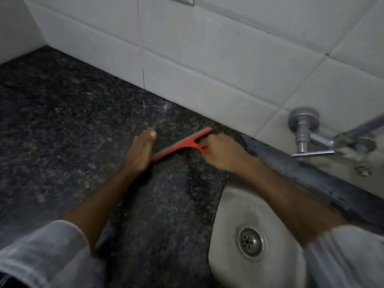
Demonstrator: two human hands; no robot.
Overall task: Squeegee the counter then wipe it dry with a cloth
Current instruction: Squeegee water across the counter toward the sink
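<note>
Gripping the short handle of a red squeegee (182,143), the person's right hand (223,151) has its fingers curled round the grip, with the blade edge laid down on the dark speckled counter (62,121). Seen from the middle of the counter, the tool sits toward one o'clock, close to the foot of the white tiled wall (207,48), its blade running from about seven o'clock at the near end to one o'clock at the far end. At that near end the left hand (140,151) lies with fingers stretched out straight, its edge touching or just beside the blade tip; it has hold of nothing. Both forearms come out of pale rolled sleeves (52,246) at the bottom corners. Down at five o'clock a white basin (232,204) is sunk into the stone, a metal drain (251,242) in its bottom. Over at three o'clock a chrome tap (307,132) juts from the wall above a dark raised ledge (311,177) behind the basin.
</note>
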